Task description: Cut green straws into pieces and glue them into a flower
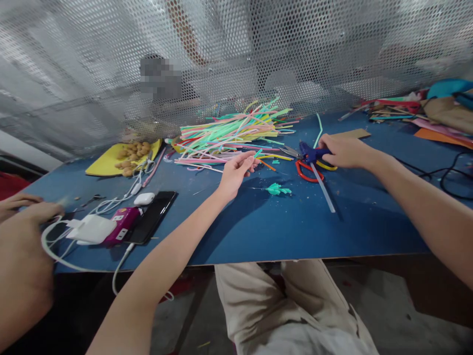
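1. While a small green piece [257,153] is pinched between the thumb and fingers of the left hand [236,173], what looks like a blue glue gun [305,152] is gripped at its handle by the right hand [342,152], above a blue table [254,231].

2. Light, soft and easily crushed, by all appearances, the green piece is probably best taken at one end with the fingertips, under little pressure.

3. Stiffer and heavier, in all likelihood, the glue gun is best held by its handle, clear of the nozzle, which may be hot. A pale, translucent stick [323,189] is seen jutting from it toward the table's near edge; it could be knocked.

4. Fingers of the left hand are closed to a fine pinch; those of the right are curled around the handle, with the exact finger placement partly hidden. The hands are held well apart.

5. Between the hands and nearer the table's front edge, a green leaf-like cluster [278,189] is seen lying on the surface. It is judged delicate, best lifted by its thin stem. Scissors [309,172] are set beneath the glue gun, beside a heap of multicoloured strips [236,129].
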A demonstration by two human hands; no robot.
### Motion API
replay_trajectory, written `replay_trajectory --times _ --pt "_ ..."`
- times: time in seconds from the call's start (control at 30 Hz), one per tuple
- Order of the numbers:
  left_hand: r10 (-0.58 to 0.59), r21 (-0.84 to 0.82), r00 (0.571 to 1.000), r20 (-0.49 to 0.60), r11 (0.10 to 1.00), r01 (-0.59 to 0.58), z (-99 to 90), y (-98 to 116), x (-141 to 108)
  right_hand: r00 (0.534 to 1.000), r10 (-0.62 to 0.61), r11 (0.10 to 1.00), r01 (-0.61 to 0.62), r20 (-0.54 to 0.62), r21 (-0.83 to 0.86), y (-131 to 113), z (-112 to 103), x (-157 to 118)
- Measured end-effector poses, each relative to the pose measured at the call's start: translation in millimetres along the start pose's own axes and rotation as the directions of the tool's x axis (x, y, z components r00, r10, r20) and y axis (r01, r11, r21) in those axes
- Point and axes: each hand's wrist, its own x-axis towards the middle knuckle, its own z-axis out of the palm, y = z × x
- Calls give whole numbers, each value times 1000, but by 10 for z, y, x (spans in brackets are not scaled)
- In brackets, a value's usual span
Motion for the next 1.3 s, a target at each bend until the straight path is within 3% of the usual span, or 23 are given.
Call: replay_trajectory --times 0.1,0.17,0.27,0.4,0.5,0.57,0.63,0.7,0.8,0.9,1.13,1.3 --pt "4 -21 1000 19 1000 -4 18 10 -28 999 18 992 -23 -42 -123 134 -135 33" --pt "1 -39 1000 9 999 -1 37 14 -45 992 106 980 -116 -65 -164 284 -188 34" --pt "-21 -39 1000 -5 999 21 77 26 -75 963 270 944 -267 -15 -195 514 -170 1" --pt "-44 25 999 11 999 44 126 57 -117 948 317 930 -303 38 -208 621 -114 -30" --pt "-57 41 998 -6 998 57 137 82 -136 963 268 946 -265 -5 -188 471 -146 -6" --pt "-64 32 998 -27 997 65 132 99 -141 982 182 980 -186 -48 -75 276 -165 8" --pt "-59 26 998 -31 998 59 123 114 -143 997 66 994 -70 41 89 47 -146 3" --pt "-35 21 999 -23 999 36 118 126 -145 982 25 993 -45 185 110 -166 -94 -14" --pt "1 10 1000 -12 1000 -1 132 134 -155 943 79 997 -81 322 -6 -371 -23 -25" --pt "27 6 1000 -8 1000 -27 163 138 -171 915 113 993 -96 387 -63 -445 -26 -6" --pt "79 11 997 3 997 -79 184 114 -182 918 183 977 -131 351 -165 -525 -101 -23" --pt "117 37 993 12 992 -117 197 90 -184 921 250 968 -232 297 -96 -421 -13 -21"
